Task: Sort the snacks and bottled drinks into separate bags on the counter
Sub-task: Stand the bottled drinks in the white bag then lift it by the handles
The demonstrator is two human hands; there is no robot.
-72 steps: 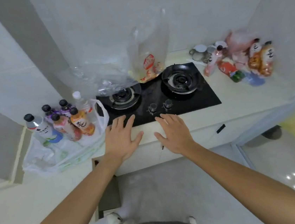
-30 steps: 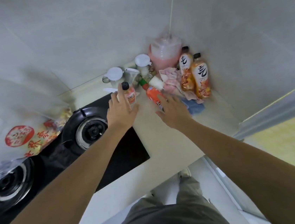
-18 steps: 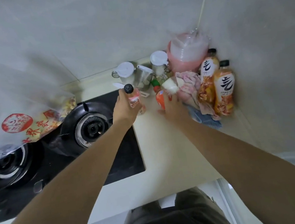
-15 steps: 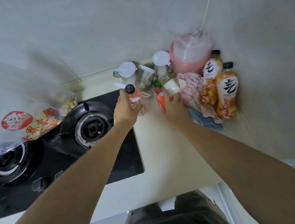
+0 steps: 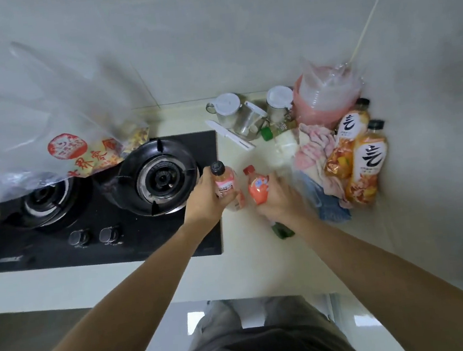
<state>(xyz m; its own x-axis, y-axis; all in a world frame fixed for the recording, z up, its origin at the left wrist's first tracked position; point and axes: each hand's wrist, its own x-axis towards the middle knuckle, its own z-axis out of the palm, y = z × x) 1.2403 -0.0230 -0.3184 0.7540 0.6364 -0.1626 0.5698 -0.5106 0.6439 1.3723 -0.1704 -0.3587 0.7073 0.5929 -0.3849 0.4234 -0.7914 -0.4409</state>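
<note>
Fingers of the left hand (image 5: pixel 203 200) wrap a pink bottle (image 5: pixel 227 186); the right hand (image 5: pixel 274 197) grips a red-capped bottle (image 5: pixel 257 188) above the desk (image 5: pixel 251 262). Either may slip, or knock the 2 orange bottles (image 5: pixel 362 157) beyond.

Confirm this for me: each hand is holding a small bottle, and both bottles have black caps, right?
Not quite. In the head view the left hand holds a pink bottle with a black cap, but the orange bottle in the right hand has a red cap.
</note>
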